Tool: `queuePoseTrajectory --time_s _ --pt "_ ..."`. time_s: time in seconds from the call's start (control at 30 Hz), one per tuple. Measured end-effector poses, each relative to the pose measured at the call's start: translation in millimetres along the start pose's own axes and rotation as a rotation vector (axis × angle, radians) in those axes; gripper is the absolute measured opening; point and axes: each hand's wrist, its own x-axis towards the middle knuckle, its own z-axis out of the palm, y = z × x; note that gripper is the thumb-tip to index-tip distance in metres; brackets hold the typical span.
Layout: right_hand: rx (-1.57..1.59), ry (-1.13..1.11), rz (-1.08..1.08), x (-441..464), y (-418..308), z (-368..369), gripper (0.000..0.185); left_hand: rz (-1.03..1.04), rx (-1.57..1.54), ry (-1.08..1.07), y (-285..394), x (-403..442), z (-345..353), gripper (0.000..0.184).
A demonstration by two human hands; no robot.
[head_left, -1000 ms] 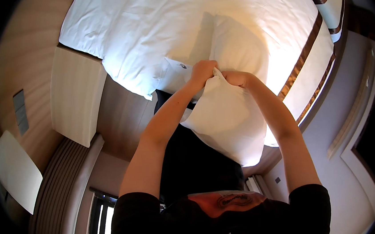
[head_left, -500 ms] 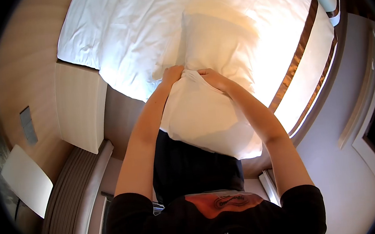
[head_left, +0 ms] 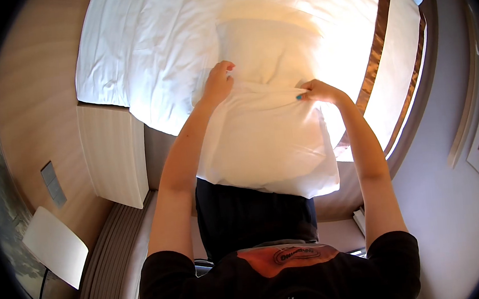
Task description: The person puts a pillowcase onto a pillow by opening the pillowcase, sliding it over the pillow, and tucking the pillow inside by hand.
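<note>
Just right of centre, the right hand pinches the white pillowcase, but the left hand, fingers loosely open, seems unanchored, so one-sided pull could skew it.

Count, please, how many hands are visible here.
2. The left hand is at the left side of the white cover, fingers apart from thumb. The right hand pinches the cover's edge at its right side.

Left of the left grip: wood-toned wall, pale cabinet, pleated curtain. Well to its right: greyish wall.
</note>
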Motion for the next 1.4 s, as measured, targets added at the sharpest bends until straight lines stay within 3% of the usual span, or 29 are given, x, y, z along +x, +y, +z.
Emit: queuePoseTrajectory --time_s 0.1,0.2,0.3,0.4,0.43,0.53,0.57,0.6,0.67,0.7,0.83,0.93,0.97,1.07,1.1,1.23,1.33,1.4 --pt "0.061 0.241 -0.003 8.0 3.0 -6.0 0.017 0.135 -0.046 -0.108 18.4 8.5 33.3 0.037" --pt "0.126 0.486 -0.118 23.4 -1.2 15.5 0.017 0.330 0.319 -0.214 64.5 5.3 52.3 0.056" --pt "0.230 0.572 -0.098 30.1 -3.4 27.1 0.017 0.430 0.391 -0.299 81.3 3.3 67.3 0.064" --pt "0.494 0.447 -0.101 35.6 12.9 22.7 0.014 0.015 0.361 -0.623 114.8 7.2 61.3 0.063" --pt "0.616 0.372 -0.104 33.3 20.5 19.3 0.014 0.008 0.412 -0.713 116.8 5.9 62.8 0.062" --pt "0.472 0.428 -0.038 14.8 38.2 4.1 0.012 -0.046 0.483 -0.945 118.7 3.3 63.9 0.060" --pt "0.392 0.267 0.074 5.4 43.2 -7.1 0.017 -0.086 0.452 -0.993 116.9 3.4 64.8 0.059" --pt "0.233 0.242 0.047 2.5 49.3 -7.1 0.021 -0.126 0.423 -1.041 118.6 3.6 64.2 0.059" --pt "-0.083 0.191 -0.001 -2.4 60.8 -2.5 0.028 -0.159 0.364 -1.050 122.8 0.2 64.5 0.057" --pt "-0.136 0.136 -0.007 -3.0 64.1 0.8 0.036 -0.176 0.333 -1.055 125.9 -2.3 64.6 0.057" --pt "-0.187 0.211 -0.100 -14.8 59.7 25.2 0.033 -0.208 0.227 -1.067 142.7 -9.5 71.9 0.053" --pt "-0.125 0.134 -0.113 1.2 64.2 42.9 0.023 -0.224 0.168 -1.153 152.8 -11.7 85.6 0.052" --pt "-0.200 0.208 -0.134 1.9 62.1 52.9 0.014 -0.258 0.204 -1.193 149.9 -8.7 94.1 0.053" --pt "-0.135 0.234 -0.205 9.6 68.1 62.0 0.012 -0.317 0.291 -1.253 157.6 -3.2 94.5 0.053" --pt "0.093 0.243 -0.145 -5.5 61.6 55.3 0.012 -0.329 0.330 -1.268 162.2 -1.5 89.8 0.054" --pt "0.488 0.127 -0.104 -16.3 83.4 48.6 0.020 -0.296 0.318 -1.108 161.0 -8.7 70.9 0.051" --pt "0.381 0.089 -0.088 -25.5 77.4 53.2 0.031 -0.152 0.309 -0.929 132.7 -21.7 69.8 0.046" --pt "0.253 0.241 -0.156 -37.1 62.7 70.4 0.037 0.027 0.401 -0.704 125.9 -34.9 68.6 0.039"
